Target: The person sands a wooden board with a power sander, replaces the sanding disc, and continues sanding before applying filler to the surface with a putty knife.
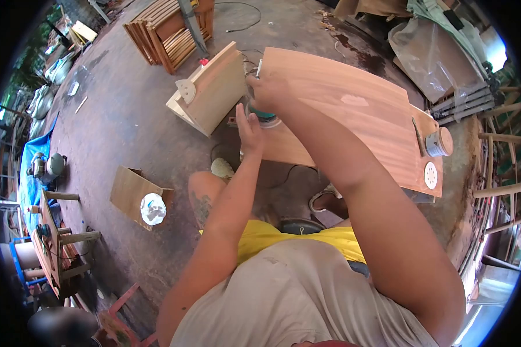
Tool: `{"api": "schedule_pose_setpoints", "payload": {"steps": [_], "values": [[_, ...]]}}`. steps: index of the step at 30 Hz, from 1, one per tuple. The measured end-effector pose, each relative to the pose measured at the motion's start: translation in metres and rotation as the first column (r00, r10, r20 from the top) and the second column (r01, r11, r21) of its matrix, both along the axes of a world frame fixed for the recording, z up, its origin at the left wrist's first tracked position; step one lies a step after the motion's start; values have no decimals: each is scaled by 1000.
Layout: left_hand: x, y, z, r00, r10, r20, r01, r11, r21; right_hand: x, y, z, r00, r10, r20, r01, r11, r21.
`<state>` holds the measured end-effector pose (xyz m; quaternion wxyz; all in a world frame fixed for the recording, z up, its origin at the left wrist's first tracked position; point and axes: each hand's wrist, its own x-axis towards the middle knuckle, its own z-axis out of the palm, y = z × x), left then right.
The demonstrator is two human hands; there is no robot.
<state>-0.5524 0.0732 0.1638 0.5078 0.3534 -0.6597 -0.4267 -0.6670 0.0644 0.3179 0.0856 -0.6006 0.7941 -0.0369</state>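
Note:
A reddish wooden panel [330, 110] lies flat in front of me, with a pale patch on its surface. At its left edge is a sander with a teal body [264, 114], partly hidden by my hands. My right hand [270, 93] is closed over the top of the sander, its fingers curled toward the left. Just beside the sander, my left hand [250, 133] has its fingers stretched out, close to the panel's edge; whether it touches the tool is unclear.
Left of the panel stands a pale wooden piece [220, 92] with a sanding disc [186, 91]. A tin [439, 143] and a white disc [430, 175] rest at the panel's right end. Cardboard [127, 194], stacked wooden frames [171, 34] and cables lie around.

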Motion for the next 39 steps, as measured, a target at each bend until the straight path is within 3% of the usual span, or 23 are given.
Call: {"api": "schedule_pose_setpoints", "payload": {"steps": [7,10,12,13,15,16,18,19,21,32,39], "values": [[0,1,1,999,12,44,-10,999,-51,-5,-28,2,998,-58,-31,56,996,-74],[-2,0,1,990,-33,137,46,995,-87,-16,-36,9,992,-126,-26,125,991,-55],[-2,0,2,932,-50,360,103,986,-130,-25,-36,8,985,-171,-11,170,984,-49],[-4,0,4,931,-54,360,110,984,-137,-30,-36,6,984,-180,-19,179,982,-55],[-7,5,9,840,-54,540,151,979,-137,-39,-31,7,981,-194,-28,192,979,-62],[-8,7,12,840,-60,540,159,977,-139,-43,-22,10,981,-195,-19,194,980,-48],[-9,9,16,693,-56,719,198,974,-114,-49,-6,14,977,-214,-7,214,976,-34],[-12,9,15,692,-65,719,212,970,-117,-54,1,15,974,-222,-32,221,975,-28],[-13,9,14,567,3,824,219,963,-154,-64,17,16,967,-251,-51,250,968,-23],[-12,9,21,448,-21,894,292,948,-124,-140,123,21,893,-450,-25,449,893,-37],[-13,11,19,416,34,909,255,955,-153,-199,188,17,809,-588,-30,586,809,-45]]}}
